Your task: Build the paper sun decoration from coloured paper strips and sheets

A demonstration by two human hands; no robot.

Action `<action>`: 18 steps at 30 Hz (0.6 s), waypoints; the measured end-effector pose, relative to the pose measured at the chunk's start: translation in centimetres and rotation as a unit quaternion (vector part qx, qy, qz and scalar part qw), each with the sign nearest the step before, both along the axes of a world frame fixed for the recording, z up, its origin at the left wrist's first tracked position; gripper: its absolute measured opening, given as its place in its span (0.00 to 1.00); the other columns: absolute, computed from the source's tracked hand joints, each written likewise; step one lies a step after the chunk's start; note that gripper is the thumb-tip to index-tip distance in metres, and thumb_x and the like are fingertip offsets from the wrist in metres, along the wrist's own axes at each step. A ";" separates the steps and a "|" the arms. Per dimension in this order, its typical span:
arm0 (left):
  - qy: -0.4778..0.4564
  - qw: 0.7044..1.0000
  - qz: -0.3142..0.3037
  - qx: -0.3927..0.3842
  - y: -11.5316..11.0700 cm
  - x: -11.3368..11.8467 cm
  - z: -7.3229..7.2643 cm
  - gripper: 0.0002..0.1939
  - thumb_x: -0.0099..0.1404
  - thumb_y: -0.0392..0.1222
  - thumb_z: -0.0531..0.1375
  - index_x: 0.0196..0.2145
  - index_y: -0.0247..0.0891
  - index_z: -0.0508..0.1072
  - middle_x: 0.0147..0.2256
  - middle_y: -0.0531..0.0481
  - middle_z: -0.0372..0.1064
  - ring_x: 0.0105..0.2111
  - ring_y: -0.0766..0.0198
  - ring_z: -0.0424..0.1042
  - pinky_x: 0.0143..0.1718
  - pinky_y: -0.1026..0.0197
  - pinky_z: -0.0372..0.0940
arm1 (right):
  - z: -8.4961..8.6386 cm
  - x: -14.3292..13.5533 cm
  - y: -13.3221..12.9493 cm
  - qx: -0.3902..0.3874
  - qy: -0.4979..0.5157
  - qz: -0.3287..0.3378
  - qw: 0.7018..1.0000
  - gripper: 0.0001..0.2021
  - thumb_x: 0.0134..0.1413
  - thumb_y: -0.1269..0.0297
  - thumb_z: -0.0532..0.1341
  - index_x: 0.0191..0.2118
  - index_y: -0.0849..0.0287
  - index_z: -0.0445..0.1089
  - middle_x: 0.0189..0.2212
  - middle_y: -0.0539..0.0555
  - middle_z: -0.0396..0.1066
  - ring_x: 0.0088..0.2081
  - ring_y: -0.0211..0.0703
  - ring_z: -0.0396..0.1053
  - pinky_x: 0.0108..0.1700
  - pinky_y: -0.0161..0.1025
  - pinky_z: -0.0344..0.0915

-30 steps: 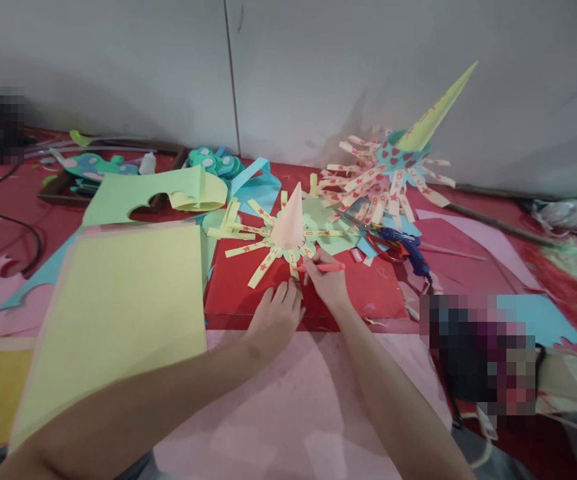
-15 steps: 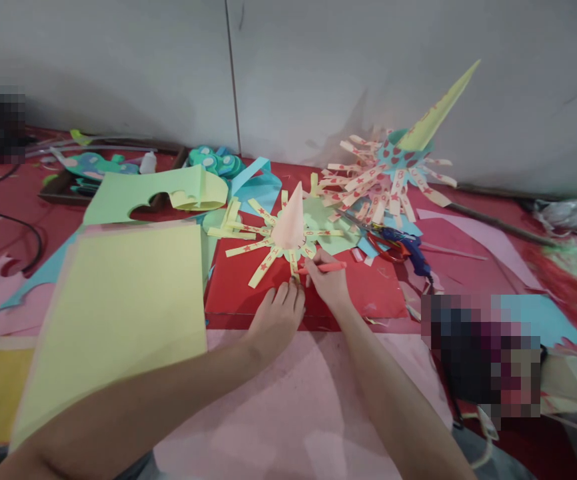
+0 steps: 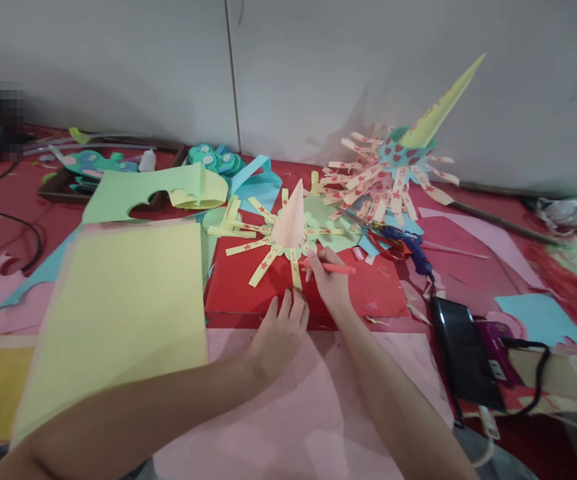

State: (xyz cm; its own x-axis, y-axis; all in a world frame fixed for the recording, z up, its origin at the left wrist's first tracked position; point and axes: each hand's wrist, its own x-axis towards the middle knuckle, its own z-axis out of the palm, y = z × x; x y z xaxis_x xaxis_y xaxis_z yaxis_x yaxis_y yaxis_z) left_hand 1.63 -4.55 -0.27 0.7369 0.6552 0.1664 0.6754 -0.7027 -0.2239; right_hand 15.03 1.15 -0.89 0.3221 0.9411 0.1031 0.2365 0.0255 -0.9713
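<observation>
A paper craft with a pale pink cone [image 3: 290, 220] at its centre lies on a red board, its yellow strips [image 3: 266, 266] spread outward. Several strips bear red letters and stars. In my right hand [image 3: 331, 283], an orange-red marker [image 3: 337, 268] is held nearly level, its tip beside the strip that points toward me. My left hand [image 3: 282, 327] lies flat at the near end of that same strip, fingers outstretched and touching it. The red board [image 3: 238, 287] sits under the craft and partly under both hands.
Yellow paper sheets [image 3: 133, 307] are stacked on the left. A bigger cone craft [image 3: 403, 160] stands at the back right. Close to it are scissors [image 3: 388, 247] and a blue glue gun [image 3: 413, 253]. A black phone [image 3: 466, 350] with a cable lies right. Pink paper [image 3: 288, 413] covers the front.
The marker and my right hand have shifted slightly right, off the strip's lettering. My left fingers have slid a little toward me along the strip, uncovering its end.
</observation>
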 end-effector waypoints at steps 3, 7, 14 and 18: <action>-0.010 1.000 -0.015 0.017 0.2 0.0 -0.2 0.21 0.62 0.26 0.44 0.48 0.26 0.69 0.45 0.37 0.69 0.47 0.54 0.68 0.44 0.56 0.65 | -0.2 -0.2 0.0 0.000 -0.009 -0.013 1.000 0.20 0.50 0.52 0.57 0.19 0.56 0.51 0.12 0.42 0.51 0.17 0.31 0.53 0.23 0.32 0.54; -0.023 0.999 -0.027 0.034 0.4 0.0 -0.4 0.20 0.62 0.27 0.44 0.47 0.26 0.69 0.42 0.38 0.70 0.45 0.55 0.69 0.44 0.56 0.65 | -0.1 -0.4 0.1 0.002 -0.041 -0.001 0.999 0.21 0.50 0.54 0.58 0.18 0.57 0.48 0.14 0.42 0.47 0.18 0.29 0.48 0.21 0.31 0.51; -0.024 0.999 -0.017 -0.015 0.4 0.1 -0.3 0.19 0.63 0.27 0.44 0.46 0.27 0.69 0.46 0.36 0.68 0.46 0.55 0.68 0.45 0.55 0.64 | -0.3 -0.3 0.1 -0.017 -0.034 0.009 0.999 0.20 0.50 0.53 0.57 0.18 0.56 0.48 0.13 0.42 0.49 0.16 0.30 0.53 0.19 0.30 0.52; -0.025 0.999 -0.002 -0.040 0.6 0.1 0.0 0.20 0.63 0.27 0.43 0.50 0.26 0.66 0.52 0.33 0.62 0.48 0.54 0.66 0.47 0.53 0.62 | 0.0 -0.2 0.0 -0.001 0.007 -0.018 1.000 0.19 0.51 0.52 0.56 0.19 0.56 0.50 0.13 0.42 0.51 0.17 0.32 0.57 0.21 0.30 0.56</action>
State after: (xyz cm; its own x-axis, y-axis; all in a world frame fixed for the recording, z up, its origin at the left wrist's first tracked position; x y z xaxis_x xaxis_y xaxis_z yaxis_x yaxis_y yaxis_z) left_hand 1.71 -3.93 -0.25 0.7313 0.6652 0.1506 0.6817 -0.7193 -0.1336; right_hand 14.82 1.12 -0.90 0.3571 0.9292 0.0958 0.2232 0.0147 -0.9747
